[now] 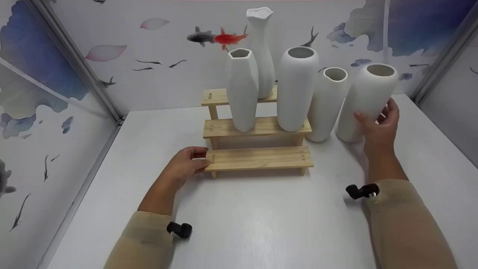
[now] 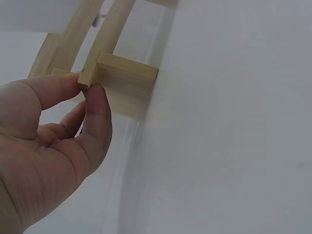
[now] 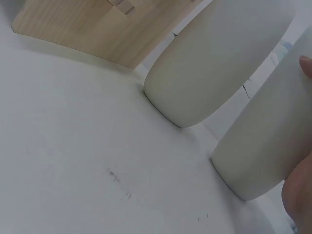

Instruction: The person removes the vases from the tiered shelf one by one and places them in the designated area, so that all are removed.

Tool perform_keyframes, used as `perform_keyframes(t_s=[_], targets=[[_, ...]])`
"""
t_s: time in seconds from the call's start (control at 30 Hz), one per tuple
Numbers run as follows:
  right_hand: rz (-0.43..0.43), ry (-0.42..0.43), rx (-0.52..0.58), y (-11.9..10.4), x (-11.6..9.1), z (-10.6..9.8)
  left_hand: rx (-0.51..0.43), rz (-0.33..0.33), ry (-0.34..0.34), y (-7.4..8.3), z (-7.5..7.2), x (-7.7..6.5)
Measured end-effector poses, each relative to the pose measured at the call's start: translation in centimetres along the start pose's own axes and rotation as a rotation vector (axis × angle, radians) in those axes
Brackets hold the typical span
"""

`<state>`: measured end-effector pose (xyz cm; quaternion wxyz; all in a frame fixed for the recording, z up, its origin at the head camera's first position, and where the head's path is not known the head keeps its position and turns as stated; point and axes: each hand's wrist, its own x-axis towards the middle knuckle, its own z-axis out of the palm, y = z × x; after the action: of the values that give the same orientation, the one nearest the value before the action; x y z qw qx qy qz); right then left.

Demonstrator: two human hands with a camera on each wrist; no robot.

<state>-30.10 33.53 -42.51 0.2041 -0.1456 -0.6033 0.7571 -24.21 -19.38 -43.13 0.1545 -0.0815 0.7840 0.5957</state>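
My left hand (image 1: 183, 166) pinches the left end of the lowest step on a three-tier wooden stand (image 1: 259, 158). In the left wrist view, thumb and fingertips close over the corner of that board (image 2: 90, 73). At the right, my right hand (image 1: 382, 129) grips a white rounded vase (image 1: 368, 101) around its lower half, thumb on the near side. That vase (image 3: 263, 141) stands upright at table level in the right wrist view, its base on or close over the white surface. Just left of it stands a slimmer white vase (image 1: 328, 104).
On the middle step are a faceted white vase (image 1: 242, 89) and a rounded white vase (image 1: 297, 89). A tall vase with a wavy rim (image 1: 261, 56) stands on the top step. Painted panels (image 1: 157, 82) wall in the white table (image 1: 261, 220) at the back and sides.
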Motion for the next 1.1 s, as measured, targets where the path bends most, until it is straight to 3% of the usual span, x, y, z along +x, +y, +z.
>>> perform_keyframes(t_s=[0.23, 0.47, 0.87, 1.1], targets=[[-0.085, 0.122, 0.096, -1.3, -0.6, 0.5, -0.005, 0.007, -0.005, 0.0, 0.0, -0.1], [-0.157, 0.185, 0.223, -3.5, -1.5, 1.2, 0.001, -0.004, 0.005, -0.1, 0.1, 0.0], [-0.243, 0.217, 0.318, -5.8, -2.8, 2.7, 0.021, -0.013, 0.009, 0.0, 0.2, 0.0], [-0.376, 0.21, 0.432, -7.0, -4.1, 4.3, 0.028, 0.004, 0.002, 0.0, 0.1, 0.1]])
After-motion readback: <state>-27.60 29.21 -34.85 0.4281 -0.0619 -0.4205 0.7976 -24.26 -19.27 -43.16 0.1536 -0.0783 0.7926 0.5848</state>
